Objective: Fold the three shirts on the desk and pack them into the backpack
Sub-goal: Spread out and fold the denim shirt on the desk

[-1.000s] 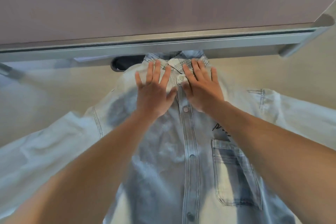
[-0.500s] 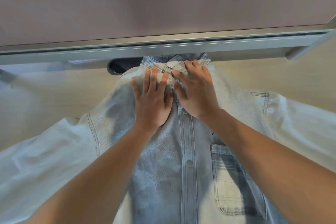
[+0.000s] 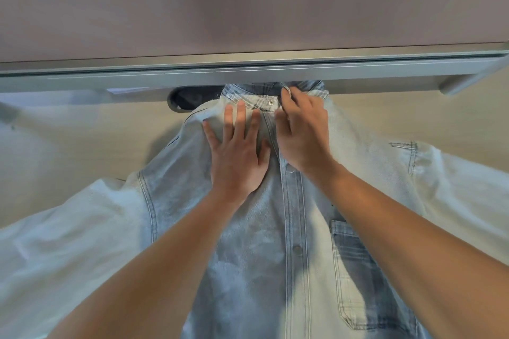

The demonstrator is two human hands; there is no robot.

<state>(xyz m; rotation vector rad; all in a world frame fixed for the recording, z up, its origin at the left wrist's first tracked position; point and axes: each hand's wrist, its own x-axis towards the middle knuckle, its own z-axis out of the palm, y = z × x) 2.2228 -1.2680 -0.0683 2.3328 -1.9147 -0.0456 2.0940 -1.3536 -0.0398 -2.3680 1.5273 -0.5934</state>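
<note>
A pale blue, washed denim button-up shirt (image 3: 275, 228) lies spread face-up on a light beige wood-grain desk (image 3: 82, 132), its collar pointing to the far side and its body running toward the near edge of the view. The cloth looks soft and faded, with darker stitched seams at the shoulders and a double-stitched front placket (image 3: 294, 217) running down the middle, set with small round metal snaps. A square patch chest pocket (image 3: 366, 278) in a blue plaid weave sits on the right of the placket. The long sleeves fan out to the left and right, whiter and slightly rumpled. The plaid-lined collar (image 3: 256, 103) lies just under a long grey metal rail (image 3: 248, 74) that crosses the far side of the desk below a flat mauve panel (image 3: 248, 0); a dark oval cable slot (image 3: 187, 99) opens in the desk just left of the collar. The left hand (image 3: 238, 155) rests flat on the chest left of the placket, fingers straight and slightly spread, pressing the fabric. The right hand (image 3: 304, 135) reaches to the collar band, its fingertips curled and pinched on the collar edge beside a snap. Bare desk shows on the far left and far right, beyond the sleeves.
</note>
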